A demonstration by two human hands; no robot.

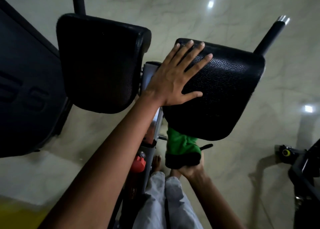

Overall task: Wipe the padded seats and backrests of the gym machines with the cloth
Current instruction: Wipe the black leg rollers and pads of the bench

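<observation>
Two black padded pads sit side by side on a gym machine. My left hand (174, 76) lies flat with spread fingers on the left part of the right pad (225, 93). Below that pad's near edge, my right hand (190, 168) grips a bunched green and black cloth (181, 147) from underneath, and the cloth touches the pad's lower edge. The left pad (100, 62) stands apart, untouched. My right palm is mostly hidden by the cloth.
A grey metal frame (149, 76) runs between the pads, with a red knob (138, 164) lower down. A large dark backrest (26, 90) fills the left. A black handle bar (270, 36) sticks out at upper right. Another machine part (301, 163) stands at right on the pale marble floor.
</observation>
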